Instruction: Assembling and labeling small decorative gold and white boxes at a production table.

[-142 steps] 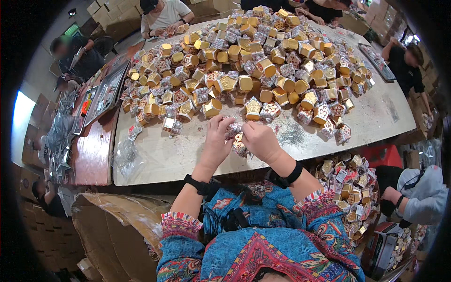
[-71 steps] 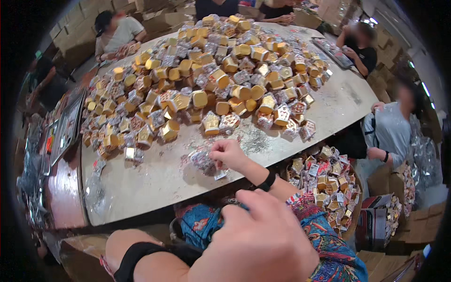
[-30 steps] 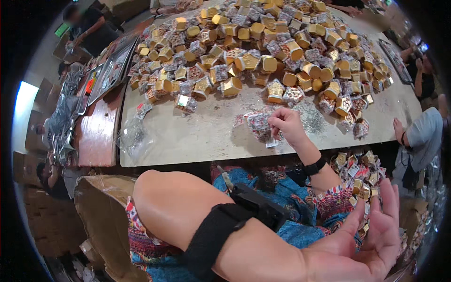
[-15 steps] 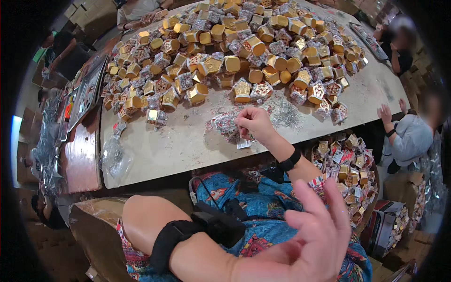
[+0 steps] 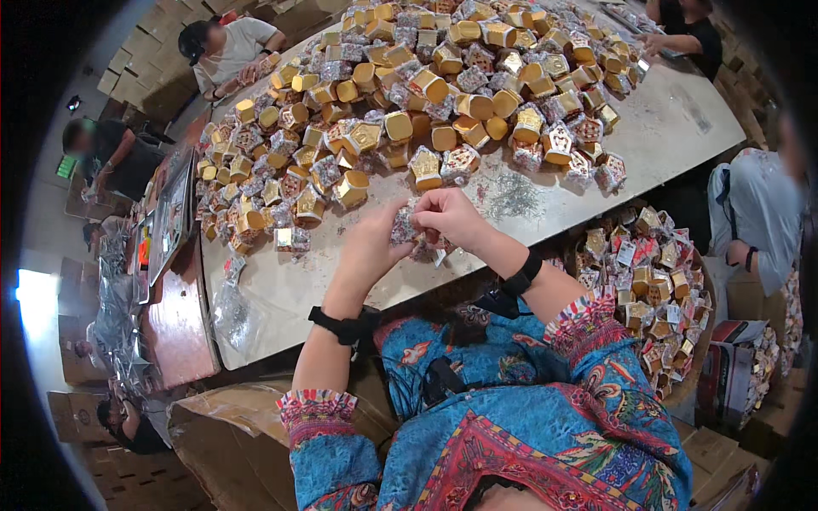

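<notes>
A small house-shaped ornament [image 5: 404, 225], crusted with pale glitter, is held between my two hands just above the table. My left hand [image 5: 370, 247] wraps it from the left, fingers closed on its side. On the right side my right hand [image 5: 452, 220] pinches at it with thumb and forefinger; the exact part gripped is hidden. A white paper tag [image 5: 440, 256] hangs below the right fingers. Beyond my hands, a gold-based house ornament [image 5: 425, 168] and one with a red-and-white front [image 5: 460, 162] stand at the near edge of a large pile.
The heap of ornaments [image 5: 375, 81] covers the far part of the pale table [image 5: 545, 228], where loose glitter [image 5: 514, 198] is scattered. A clear plastic bag [image 5: 232, 312] lies at the left. A round container of ornaments [image 5: 652, 281] stands at my right. Several people work around the table.
My left hand has come from close in front of me, at the lower right, to the ornament and closed on it. My right hand stays on the ornament. The view has shifted.
</notes>
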`<state>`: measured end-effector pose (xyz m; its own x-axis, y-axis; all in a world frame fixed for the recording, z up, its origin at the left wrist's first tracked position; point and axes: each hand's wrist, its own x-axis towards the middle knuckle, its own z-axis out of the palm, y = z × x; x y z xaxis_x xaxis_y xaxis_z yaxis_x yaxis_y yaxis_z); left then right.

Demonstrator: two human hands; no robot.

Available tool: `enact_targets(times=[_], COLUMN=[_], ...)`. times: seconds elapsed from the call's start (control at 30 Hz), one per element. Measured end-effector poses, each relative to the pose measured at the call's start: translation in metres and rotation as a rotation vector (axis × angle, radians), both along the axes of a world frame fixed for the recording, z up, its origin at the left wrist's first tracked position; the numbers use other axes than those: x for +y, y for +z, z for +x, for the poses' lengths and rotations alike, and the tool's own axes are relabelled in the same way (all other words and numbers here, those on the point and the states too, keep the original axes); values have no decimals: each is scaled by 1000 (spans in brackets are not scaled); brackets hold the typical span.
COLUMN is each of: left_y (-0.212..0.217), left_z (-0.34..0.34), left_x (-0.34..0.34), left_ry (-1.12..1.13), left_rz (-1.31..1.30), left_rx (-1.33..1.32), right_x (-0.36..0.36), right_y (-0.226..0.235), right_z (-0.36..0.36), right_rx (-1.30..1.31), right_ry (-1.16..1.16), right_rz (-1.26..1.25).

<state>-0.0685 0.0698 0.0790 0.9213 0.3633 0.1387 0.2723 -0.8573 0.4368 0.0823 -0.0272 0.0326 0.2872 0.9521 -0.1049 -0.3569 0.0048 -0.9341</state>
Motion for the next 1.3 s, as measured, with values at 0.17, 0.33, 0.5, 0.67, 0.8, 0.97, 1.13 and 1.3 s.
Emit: enact_targets(times=[0.17, 0.33, 0.5, 0.67, 0.8, 0.97, 1.13, 1.3], left_y=[1, -5, -34, -47, -46, -8, -32, -64], left_z=[6, -19, -41, -47, -44, 10, 69, 75], left_x=[-13, 3, 21, 26, 29, -1, -36, -30], left_ry=[130, 218, 319, 387, 346, 206, 36, 10], left_rz=[-76, 32, 183, 148, 141, 273, 296, 329], left_rx=[69, -40, 182, 392, 408, 31, 342, 455], right_x=[-1, -19, -72, -85, -85, -86, -90, -93], right_y=[6, 17, -38, -67, -79, -68, -60, -60], right_z=[8, 37, 98, 104, 110, 110, 117, 121], right_rx=[-119, -438, -1427, -1674, -1673, -1545, -1297, -1089], right_ry=[58, -100, -358, -352, -395, -423, -532, -595], right_rz=[-2, -9, -170, -256, -139, -211, -187, -207])
